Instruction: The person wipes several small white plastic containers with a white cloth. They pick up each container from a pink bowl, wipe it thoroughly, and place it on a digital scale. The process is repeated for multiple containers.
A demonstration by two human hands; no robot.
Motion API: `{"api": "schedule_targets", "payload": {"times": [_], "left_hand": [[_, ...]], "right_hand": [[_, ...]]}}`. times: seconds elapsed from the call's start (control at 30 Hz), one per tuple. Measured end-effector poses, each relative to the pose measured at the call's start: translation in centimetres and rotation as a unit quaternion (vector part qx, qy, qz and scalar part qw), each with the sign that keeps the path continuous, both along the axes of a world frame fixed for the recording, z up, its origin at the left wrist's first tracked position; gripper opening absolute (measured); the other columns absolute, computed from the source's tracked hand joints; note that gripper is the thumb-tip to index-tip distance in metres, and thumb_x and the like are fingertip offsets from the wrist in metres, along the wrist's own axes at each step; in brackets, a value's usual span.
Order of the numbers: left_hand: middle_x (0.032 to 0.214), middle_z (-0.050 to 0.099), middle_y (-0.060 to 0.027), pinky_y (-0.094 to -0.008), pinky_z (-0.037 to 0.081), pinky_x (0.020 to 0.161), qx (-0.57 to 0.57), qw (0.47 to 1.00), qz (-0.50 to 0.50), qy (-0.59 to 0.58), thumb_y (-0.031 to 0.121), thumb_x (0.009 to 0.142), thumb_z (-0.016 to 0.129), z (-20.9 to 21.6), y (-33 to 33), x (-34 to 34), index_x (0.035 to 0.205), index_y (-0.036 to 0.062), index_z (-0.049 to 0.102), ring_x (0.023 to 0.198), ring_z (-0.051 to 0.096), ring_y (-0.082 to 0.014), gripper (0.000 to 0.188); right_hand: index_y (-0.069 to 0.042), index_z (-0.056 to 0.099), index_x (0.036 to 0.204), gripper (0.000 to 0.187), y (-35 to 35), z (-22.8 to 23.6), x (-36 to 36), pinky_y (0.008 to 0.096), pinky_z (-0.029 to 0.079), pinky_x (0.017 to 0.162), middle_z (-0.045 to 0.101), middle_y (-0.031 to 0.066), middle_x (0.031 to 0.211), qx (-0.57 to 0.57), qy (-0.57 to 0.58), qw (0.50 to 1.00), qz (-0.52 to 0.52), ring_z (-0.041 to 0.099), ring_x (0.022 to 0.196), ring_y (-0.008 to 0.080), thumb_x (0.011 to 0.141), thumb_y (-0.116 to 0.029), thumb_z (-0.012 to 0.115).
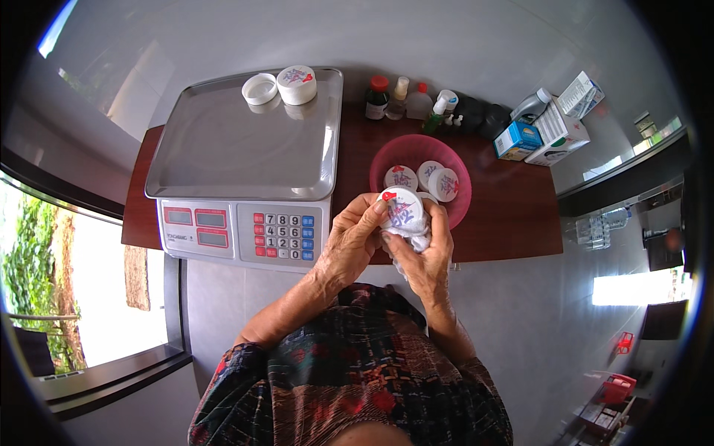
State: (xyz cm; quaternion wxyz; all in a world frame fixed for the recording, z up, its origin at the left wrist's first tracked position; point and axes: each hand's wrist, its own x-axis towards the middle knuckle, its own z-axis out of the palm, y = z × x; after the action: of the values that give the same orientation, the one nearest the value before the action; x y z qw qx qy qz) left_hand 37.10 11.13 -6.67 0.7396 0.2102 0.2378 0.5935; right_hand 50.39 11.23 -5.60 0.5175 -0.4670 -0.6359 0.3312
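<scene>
Between my two hands is a round white lid (pixel 402 211) with blue and red print on its top. My left hand (pixel 354 233) pinches its left edge, thumb on the face. In my right hand (pixel 429 254) a white cloth (pixel 418 236) is bunched against the lid's lower right side. Just beyond my fingers stands a pink plastic bowl (pixel 462 171). Several similar white lids lie in it, one printed lid (pixel 445 185) at its right side. My fingers partly hide the bowl's near side.
A scale (pixel 242 149) with a steel tray and keypad stands to the left. On its tray are a white ring-shaped lid (pixel 259 88) and stacked printed lids (pixel 297 86). Behind the bowl are small bottles (pixel 377 97). Boxes (pixel 518 140) sit at the right of the brown table (pixel 513 215).
</scene>
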Motion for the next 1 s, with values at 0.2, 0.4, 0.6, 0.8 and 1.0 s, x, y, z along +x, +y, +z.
{"api": "schedule_targets", "payload": {"times": [0.2,0.4,0.6,0.8,1.0], "left_hand": [[0.098,0.063,-0.0068,-0.0289,0.054,0.07,-0.042,0.996,-0.053,-0.057,0.026,0.096,0.05,0.4,-0.1,0.5,0.113,0.0026,0.054,0.086,0.062,-0.0148,0.03],[0.101,0.062,-0.0066,-0.0285,0.053,0.065,-0.017,0.984,-0.145,-0.104,0.034,0.098,0.042,-1.0,-0.1,-0.1,0.118,0.0051,0.05,0.082,0.062,-0.0153,0.036],[0.096,0.063,-0.0076,-0.0297,0.054,0.063,-0.173,0.981,-0.036,-0.082,0.031,0.097,0.044,2.6,0.1,0.3,0.116,0.0026,0.052,0.078,0.063,-0.0159,0.034],[0.095,0.063,-0.0074,-0.028,0.053,0.062,-0.098,0.988,-0.085,-0.078,0.03,0.097,0.044,0.8,0.1,-0.1,0.113,0.0018,0.054,0.077,0.063,-0.015,0.034],[0.094,0.064,-0.0097,-0.0282,0.053,0.057,-0.043,0.982,-0.158,-0.094,0.033,0.096,0.046,-0.9,-0.2,0.0,0.113,0.0002,0.054,0.071,0.063,-0.0169,0.038]], "right_hand": [[-0.001,0.055,0.1,0.029,-0.2,2.8,1.0,0.0252,0.05,0.062,0.062,0.0066,0.083,-0.089,0.099,0.99,0.039,0.061,0.076,0.0126,0.081,-0.016,0.071],[-0.001,0.056,0.097,0.028,1.9,2.6,2.1,0.0231,0.05,0.056,0.061,0.0055,0.082,-0.121,0.096,0.984,0.087,0.06,0.07,0.0096,0.08,-0.017,0.072],[-0.003,0.046,0.119,0.066,1.5,1.4,1.0,0.0312,0.048,0.082,0.055,0.0092,0.106,-0.054,0.047,0.988,0.137,0.055,0.098,0.017,0.068,-0.021,0.082],[-0.004,0.053,0.119,0.055,1.1,2.6,1.0,0.0286,0.048,0.078,0.055,0.0065,0.1,-0.068,0.043,0.99,0.113,0.055,0.092,0.0155,0.074,-0.023,0.077],[-0.002,0.064,0.089,0.021,1.9,3.2,1.5,0.0219,0.043,0.06,0.058,0.0002,0.077,-0.078,0.104,0.986,0.1,0.054,0.071,0.0072,0.082,-0.021,0.07]]}}
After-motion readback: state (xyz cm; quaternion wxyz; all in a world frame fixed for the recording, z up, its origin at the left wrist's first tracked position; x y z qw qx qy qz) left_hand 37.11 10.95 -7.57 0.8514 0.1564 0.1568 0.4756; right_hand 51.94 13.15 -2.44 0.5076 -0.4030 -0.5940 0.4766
